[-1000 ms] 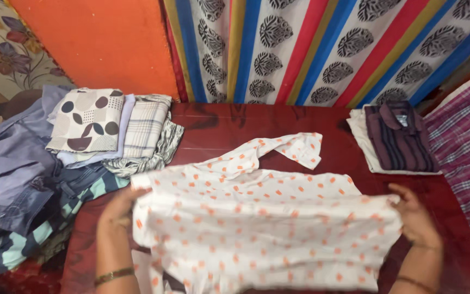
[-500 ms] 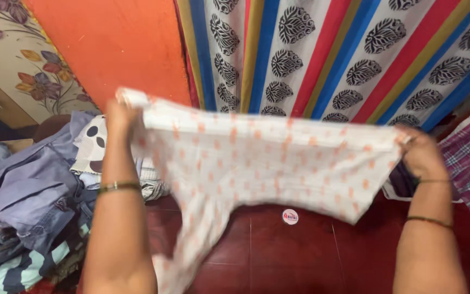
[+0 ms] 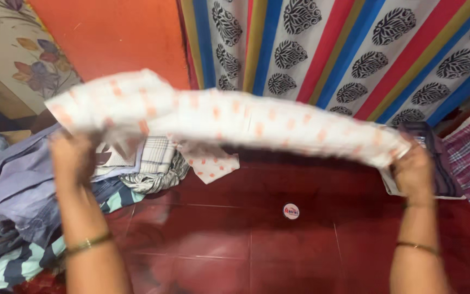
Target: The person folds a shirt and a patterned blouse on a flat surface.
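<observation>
- The white shirt with orange dots (image 3: 235, 122) is stretched in the air above the dark red counter (image 3: 235, 239), blurred.
- Left hand (image 3: 72, 158) pinches one end, right hand (image 3: 412, 169) the other.
- Heaped clothes (image 3: 23, 201) cover the counter's left edge; a striped curtain (image 3: 344, 49) hangs behind.

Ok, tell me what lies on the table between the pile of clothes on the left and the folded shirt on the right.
Head view: bare red table, save one small round sticker.
</observation>
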